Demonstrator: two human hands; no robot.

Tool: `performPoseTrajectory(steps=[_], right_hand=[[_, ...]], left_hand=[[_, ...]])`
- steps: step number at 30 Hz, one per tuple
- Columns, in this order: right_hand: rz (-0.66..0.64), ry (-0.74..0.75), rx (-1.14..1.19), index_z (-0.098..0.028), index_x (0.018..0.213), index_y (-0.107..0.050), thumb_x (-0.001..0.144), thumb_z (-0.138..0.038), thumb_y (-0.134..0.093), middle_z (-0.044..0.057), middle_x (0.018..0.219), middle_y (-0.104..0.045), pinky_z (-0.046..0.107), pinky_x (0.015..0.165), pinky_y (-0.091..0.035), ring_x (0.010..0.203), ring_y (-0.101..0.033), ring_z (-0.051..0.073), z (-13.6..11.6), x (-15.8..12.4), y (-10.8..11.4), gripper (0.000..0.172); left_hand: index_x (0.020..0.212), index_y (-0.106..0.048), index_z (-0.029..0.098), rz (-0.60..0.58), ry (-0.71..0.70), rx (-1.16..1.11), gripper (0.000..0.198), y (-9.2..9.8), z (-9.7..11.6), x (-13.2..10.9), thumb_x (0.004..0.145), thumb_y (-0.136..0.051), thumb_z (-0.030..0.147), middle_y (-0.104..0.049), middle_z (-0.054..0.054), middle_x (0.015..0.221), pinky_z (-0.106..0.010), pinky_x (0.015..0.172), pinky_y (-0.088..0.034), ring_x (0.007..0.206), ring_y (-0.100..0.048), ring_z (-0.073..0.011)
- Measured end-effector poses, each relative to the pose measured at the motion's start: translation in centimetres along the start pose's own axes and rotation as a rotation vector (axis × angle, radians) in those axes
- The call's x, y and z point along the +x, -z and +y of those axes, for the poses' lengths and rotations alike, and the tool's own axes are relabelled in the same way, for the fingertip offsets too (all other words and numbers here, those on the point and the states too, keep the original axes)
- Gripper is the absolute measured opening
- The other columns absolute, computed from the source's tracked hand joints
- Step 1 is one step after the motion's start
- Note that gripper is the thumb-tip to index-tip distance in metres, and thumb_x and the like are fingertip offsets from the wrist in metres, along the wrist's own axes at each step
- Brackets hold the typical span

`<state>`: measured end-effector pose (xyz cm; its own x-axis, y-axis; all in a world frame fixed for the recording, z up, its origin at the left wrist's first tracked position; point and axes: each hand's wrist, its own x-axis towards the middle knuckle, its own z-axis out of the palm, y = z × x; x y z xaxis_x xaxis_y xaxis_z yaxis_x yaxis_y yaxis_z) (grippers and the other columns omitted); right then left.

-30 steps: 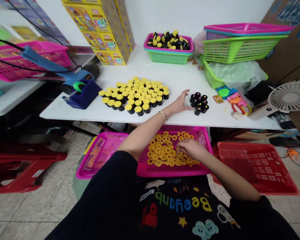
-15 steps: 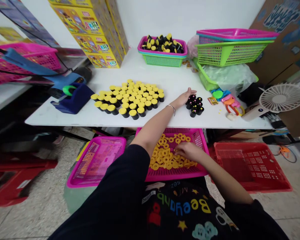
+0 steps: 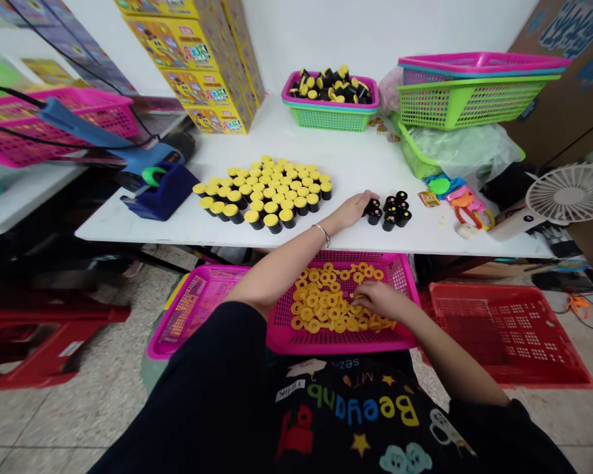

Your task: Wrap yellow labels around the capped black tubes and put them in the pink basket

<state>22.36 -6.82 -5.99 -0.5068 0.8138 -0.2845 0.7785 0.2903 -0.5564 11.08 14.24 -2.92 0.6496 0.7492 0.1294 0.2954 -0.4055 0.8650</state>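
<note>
My left hand [image 3: 354, 209] is closed around a few small black cups [image 3: 374, 216] with coloured dots on top, standing on the white table. Just right of them stands a cluster of the same black cups [image 3: 398, 210]. Below the table edge, my right hand [image 3: 379, 298] reaches into a pink basket [image 3: 409, 289] on my lap. Its fingertips pinch at a yellow ring, largely hidden by the fingers. Many loose yellow rings [image 3: 321, 306] lie in the basket. Left of my left hand, many black cups with yellow lids [image 3: 271, 187] stand packed together.
A basket of lidded cups [image 3: 331, 99] stands at the back, beside stacked yellow boxes [image 3: 207, 85]. Stacked baskets [image 3: 474, 99] and a small fan [image 3: 570, 194] are at right. A blue tape dispenser [image 3: 161, 191] sits left. A red crate [image 3: 508, 336] is at lower right.
My left hand has moved from stretched fingers beside the cluster to closing on a few black cups, now parted leftward from the others. My right hand stays among the yellow rings.
</note>
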Motion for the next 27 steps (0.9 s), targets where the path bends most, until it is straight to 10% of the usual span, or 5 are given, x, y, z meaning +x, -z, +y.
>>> performPoseTrajectory(steps=[11, 16, 23, 27], right_hand=[[0.059, -0.062, 0.052, -0.014, 0.141, -0.058, 0.082, 0.008, -0.052, 0.016, 0.122, -0.063, 0.032, 0.096, -0.053, 0.107, -0.066, 0.020, 0.2, 0.6, -0.2, 0.064], [0.182, -0.067, 0.155, -0.012, 0.115, -0.073, 0.086, -0.006, -0.068, 0.015, 0.111, -0.075, 0.030, 0.093, -0.053, 0.104, -0.071, 0.022, 0.1, 0.7, 0.9, 0.031], [0.611, -0.020, 0.366, -0.021, 0.115, -0.074, 0.095, -0.032, -0.065, 0.003, 0.110, -0.079, 0.024, 0.087, -0.054, 0.091, -0.072, 0.013, -0.6, -1.8, 3.1, 0.024], [0.942, -0.067, 0.370, -0.022, 0.115, -0.074, 0.095, -0.038, -0.064, 0.003, 0.112, -0.079, 0.025, 0.088, -0.057, 0.093, -0.074, 0.013, -1.9, -3.0, 4.1, 0.027]], left_hand=[[0.152, -0.033, 0.006, -0.032, 0.041, 0.207, 0.079, 0.7, 1.3, -6.1, 0.089, -0.055, 0.049, -0.046, -0.024, 0.153, -0.043, 0.123, -0.033, 0.143, -0.046, -0.0282], [0.154, -0.020, 0.010, 0.045, 0.112, 0.219, 0.088, 1.0, 0.6, -6.3, 0.083, -0.058, 0.046, -0.064, -0.021, 0.133, -0.049, 0.103, -0.052, 0.111, -0.069, -0.0291], [0.136, -0.037, 0.045, 0.188, 0.264, 0.083, 0.069, 2.0, 3.0, -8.2, 0.077, -0.071, 0.055, -0.072, 0.006, 0.118, -0.059, 0.103, -0.056, 0.109, -0.070, -0.0271], [0.108, -0.058, 0.031, 0.133, 0.204, -0.043, 0.051, 1.1, 4.7, -10.8, 0.069, -0.075, 0.059, -0.073, 0.000, 0.110, -0.055, 0.099, -0.059, 0.107, -0.070, -0.0291]])
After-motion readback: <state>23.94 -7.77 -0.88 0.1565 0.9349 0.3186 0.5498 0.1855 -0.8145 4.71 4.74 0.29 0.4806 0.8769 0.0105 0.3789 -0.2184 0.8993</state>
